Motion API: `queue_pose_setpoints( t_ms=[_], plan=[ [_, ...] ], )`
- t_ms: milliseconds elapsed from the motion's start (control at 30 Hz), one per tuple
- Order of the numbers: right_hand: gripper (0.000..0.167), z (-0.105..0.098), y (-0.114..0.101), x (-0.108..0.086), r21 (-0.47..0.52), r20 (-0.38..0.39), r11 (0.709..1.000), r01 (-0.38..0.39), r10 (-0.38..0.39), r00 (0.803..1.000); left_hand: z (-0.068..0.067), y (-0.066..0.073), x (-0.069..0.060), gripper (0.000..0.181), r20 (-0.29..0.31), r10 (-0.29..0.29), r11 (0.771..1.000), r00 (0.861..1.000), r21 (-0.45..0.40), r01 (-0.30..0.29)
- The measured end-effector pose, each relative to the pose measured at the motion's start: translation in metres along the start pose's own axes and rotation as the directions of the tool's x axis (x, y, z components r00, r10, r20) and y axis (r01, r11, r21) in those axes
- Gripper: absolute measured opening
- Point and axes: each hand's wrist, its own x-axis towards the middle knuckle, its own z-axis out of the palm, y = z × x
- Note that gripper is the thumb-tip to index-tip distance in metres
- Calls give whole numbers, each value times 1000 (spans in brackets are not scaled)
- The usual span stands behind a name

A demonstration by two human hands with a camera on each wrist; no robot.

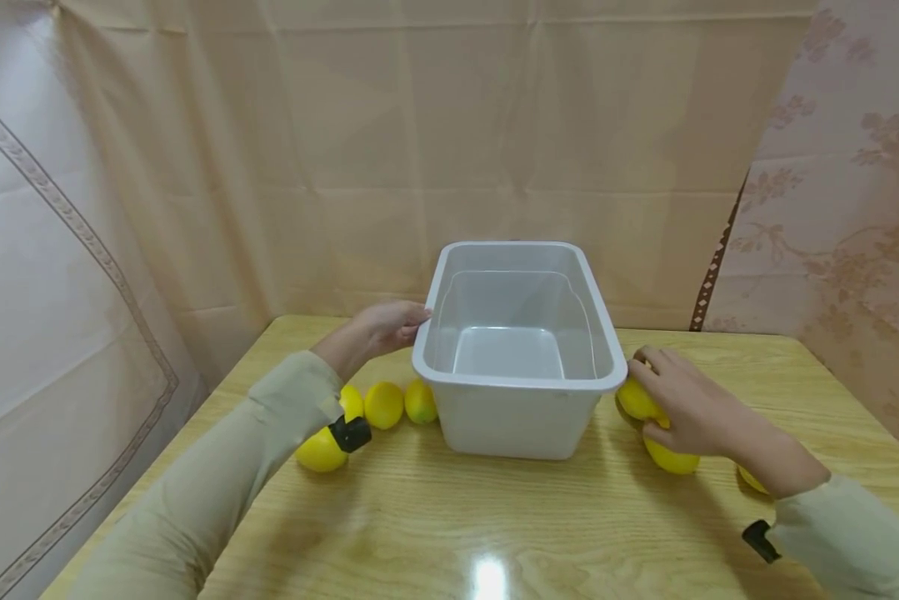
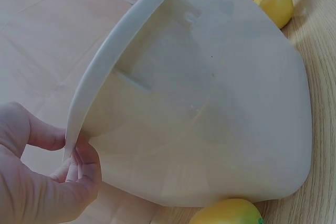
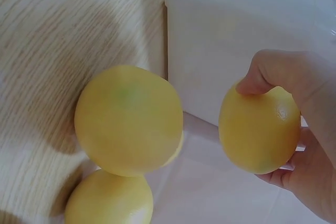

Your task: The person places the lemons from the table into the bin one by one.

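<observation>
A light grey plastic bin (image 1: pixel 509 421) stands upright on the table, its open top facing up. My left hand (image 1: pixel 385 327) pinches the bin's left rim between thumb and fingers, seen close up in the left wrist view. To the right of the bin, my right hand (image 1: pixel 692 408) holds a yellow lemon (image 3: pixel 260 129), with thumb on one side and fingers on the other. Just below that hand lies another lemon (image 1: pixel 672 454). The right wrist view shows a large-looking lemon (image 3: pixel 128 121) and a further lemon (image 3: pixel 110 200) beside the held one.
Left of the bin sit several lemons, among them a greenish-tipped lemon (image 1: pixel 421 402) close to its wall and a lemon (image 1: pixel 322 451) by the left cuff. One more lemon (image 1: pixel 751 478) is partly hidden under the right wrist. Beige curtain (image 1: pixel 344 167) hangs behind the wooden table (image 1: pixel 419 517).
</observation>
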Motion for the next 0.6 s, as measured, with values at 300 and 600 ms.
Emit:
queue_pose_setpoints(
  t_ms=[300, 600],
  plan=[
    [67, -7, 3, 5, 5, 41, 999, -32, 32, 999, -1, 1, -3, 41, -4, -3, 1000, 1000, 8, 3],
    [65, -16, 5, 10, 7, 83, 998, -60, 59, 995, 1, 1, -3, 40, -12, -9, 1000, 1000, -16, 9]
  ],
)
